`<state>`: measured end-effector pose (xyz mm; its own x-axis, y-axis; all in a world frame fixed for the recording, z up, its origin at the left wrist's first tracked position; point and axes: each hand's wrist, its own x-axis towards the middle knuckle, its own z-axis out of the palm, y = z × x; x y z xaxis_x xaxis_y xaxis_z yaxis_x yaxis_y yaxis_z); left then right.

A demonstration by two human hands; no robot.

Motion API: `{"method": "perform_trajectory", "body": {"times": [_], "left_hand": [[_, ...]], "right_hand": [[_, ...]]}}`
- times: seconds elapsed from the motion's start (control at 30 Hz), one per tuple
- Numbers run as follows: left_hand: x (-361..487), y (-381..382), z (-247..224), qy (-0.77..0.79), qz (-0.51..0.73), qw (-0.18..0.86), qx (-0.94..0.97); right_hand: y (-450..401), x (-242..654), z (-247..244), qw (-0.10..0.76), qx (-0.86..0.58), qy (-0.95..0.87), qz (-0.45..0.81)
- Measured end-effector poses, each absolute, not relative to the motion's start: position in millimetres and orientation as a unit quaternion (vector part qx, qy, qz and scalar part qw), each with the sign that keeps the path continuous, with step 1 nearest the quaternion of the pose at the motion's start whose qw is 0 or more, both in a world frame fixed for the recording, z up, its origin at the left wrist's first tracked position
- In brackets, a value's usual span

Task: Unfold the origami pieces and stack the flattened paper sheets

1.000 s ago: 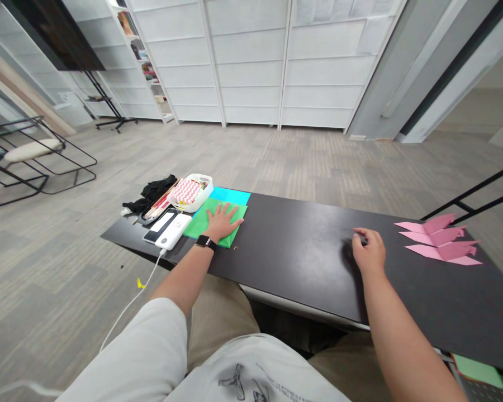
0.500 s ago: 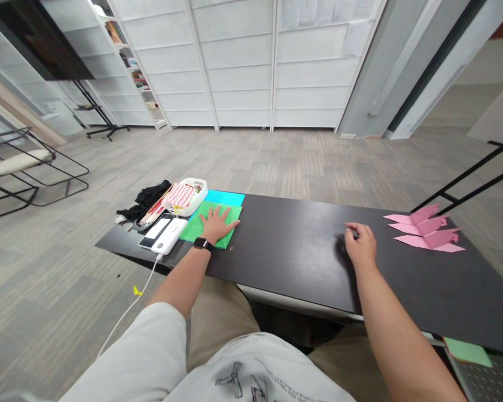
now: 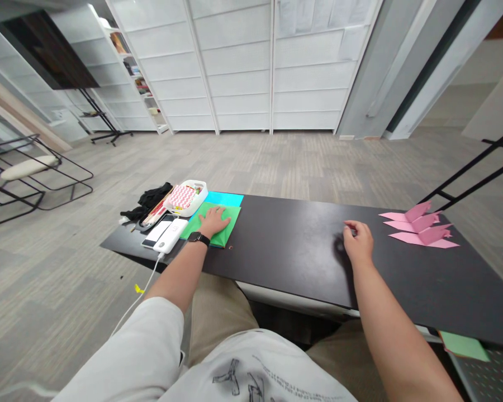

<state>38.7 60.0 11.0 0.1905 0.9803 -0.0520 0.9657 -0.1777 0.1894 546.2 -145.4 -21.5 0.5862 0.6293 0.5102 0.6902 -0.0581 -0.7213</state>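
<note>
My left hand, with a black watch on the wrist, rests palm down and fingers apart on green paper. A blue sheet shows behind the green paper. On the right half of the dark table, my right hand rests on its side with curled fingers; whether anything is inside them is hidden. Several pink folded paper birds stand in a row to the right of it.
At the table's left end lie a white basket with a zigzag-patterned item, a white power bank with a cable, a phone and black cloth. Green paper sticks out below the table's right front edge.
My left hand has slid slightly left on the green paper, its fingers a little closer together. The view has shifted slightly. My right hand looks nearly the same.
</note>
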Motion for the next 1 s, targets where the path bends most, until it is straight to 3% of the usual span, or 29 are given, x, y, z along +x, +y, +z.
{"method": "perform_trajectory", "body": {"times": [0.37, 0.6, 0.73, 1.0], "left_hand": [[36, 77, 20, 0.624, 0.038, 0.067, 0.778], [79, 60, 40, 0.533, 0.241, 0.042, 0.810], [160, 32, 35, 0.392, 0.337, 0.112, 0.848], [277, -5, 5, 0.263, 0.319, 0.272, 0.869]], "right_hand": [[-149, 543, -14, 0.533, -0.726, -0.435, -0.017], [-149, 542, -14, 0.552, -0.717, -0.425, -0.019], [-157, 541, -4, 0.570, -0.695, -0.435, -0.057], [-222, 616, 15, 0.572, -0.723, -0.296, -0.249]]}}
